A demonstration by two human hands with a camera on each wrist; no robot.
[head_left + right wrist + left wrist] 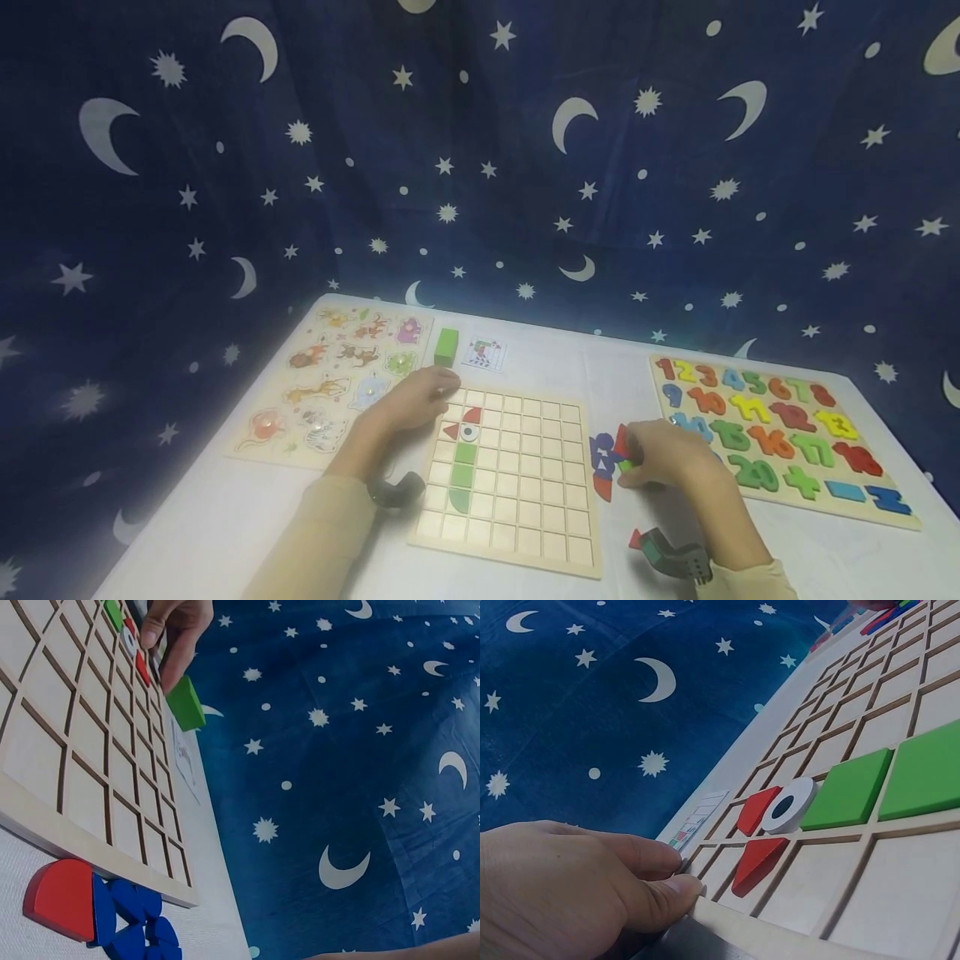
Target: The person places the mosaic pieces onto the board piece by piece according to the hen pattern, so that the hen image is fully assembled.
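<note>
We steady the grid board [517, 483] with our left hand [416, 400], fingers flat at its far-left corner. Our right hand [663, 454] closes on loose pieces [603, 462] right of it; next comes placing one.

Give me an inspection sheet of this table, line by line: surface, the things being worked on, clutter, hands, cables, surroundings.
Surface: white table, flat.
Job's things: wooden grid board with red, white and green pieces set in its left columns; loose red and blue pieces lie beside its right edge.
Clutter: animal puzzle at left, number puzzle at right, green block and small pattern card behind the board.
Hands: left hand rests its fingertips on the board's top-left corner; right hand is over the loose pieces, grip not clear.
Cables: nothing seen.
Surroundings: dark blue moon-and-star cloth all around.
</note>
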